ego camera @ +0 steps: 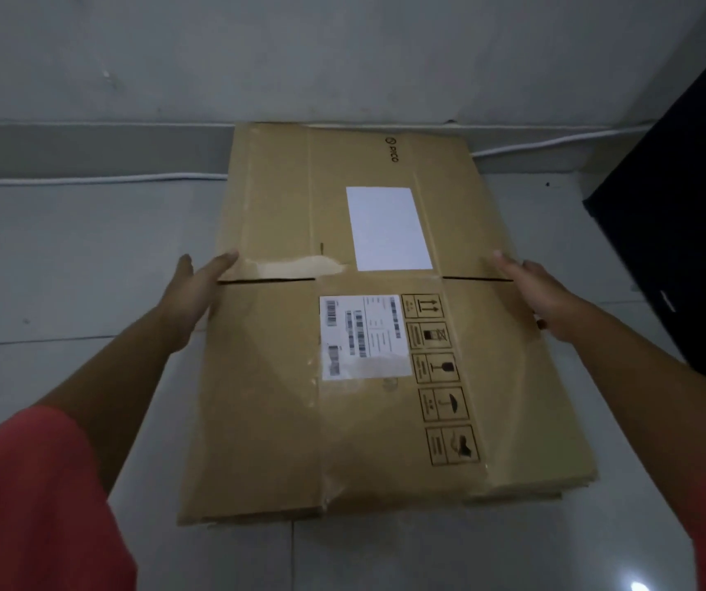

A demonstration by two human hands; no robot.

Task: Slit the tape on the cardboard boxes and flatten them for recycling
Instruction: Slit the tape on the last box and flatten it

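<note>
Item: one flattened cardboard box (274, 398), brown. We record it lying flat on the grey tiled floor (65, 270), with its far edge against the base of the wall (257, 57). Further cardboard edges show beneath its near right corner (we cannot tell how many layers).

Markings on the upper face:
- a blank white label (389, 228) on the far half
- a barcode shipping label (364, 337) on the near half, under glossy clear tape
- a column of handling symbols (440, 377) just beside that label
- a PICO logo (391, 150) near the far edge
- a flap seam crossing the middle, with a patch of torn tape residue (300, 264) on its far side

Hands:
- the left hand (197, 292) rests against the box's left edge at the seam, fingers straight and together, thumb held apart
- the right hand (534, 292) lies on the right edge at the seam, fingers straight and pointing away from us

We see neither hand curled round anything. Both arms end in red sleeves (31, 505).

Surroundings:
- a white cable (86, 180) running along the foot of the wall
- a black object (684, 206) standing at the right, apart from the box
</note>
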